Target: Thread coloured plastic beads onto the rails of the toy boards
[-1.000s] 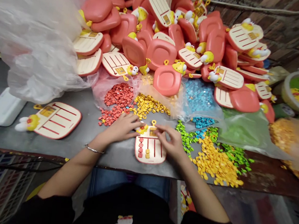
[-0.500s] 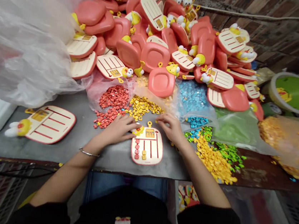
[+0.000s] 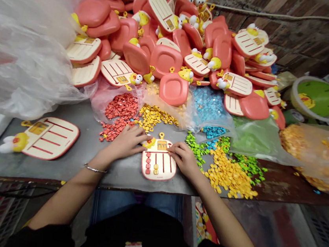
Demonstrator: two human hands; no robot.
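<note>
In front of me lies a cream slotted board (image 3: 165, 174) with a red rim, a yellow animal head (image 3: 150, 142) and a yellow ring at its top. Small red pieces (image 3: 148, 166) fill part of its leftmost slot, and yellow pieces (image 3: 155, 169) sit low in the one beside it. My left hand (image 3: 128, 142) grips the board by the animal head, thumb and fingers around it. At the upper right of the board, the fingertips of my right hand (image 3: 183, 159) are pinched on a small yellow piece, mostly hidden, over the slotted face.
Loose red pieces (image 3: 121, 112), yellow pieces (image 3: 156, 116), blue pieces (image 3: 213, 132) and green pieces (image 3: 196, 147) lie beyond my hands. More yellow pieces (image 3: 230, 174) spread at right. Many boards (image 3: 172, 88) are heaped behind. Another board (image 3: 52, 142) lies left, near plastic sheeting (image 3: 32, 53).
My right hand has come down from near the yellow pile onto the board's upper right, uncovering green pieces behind it. My left hand keeps its hold. The view has shifted slightly.
</note>
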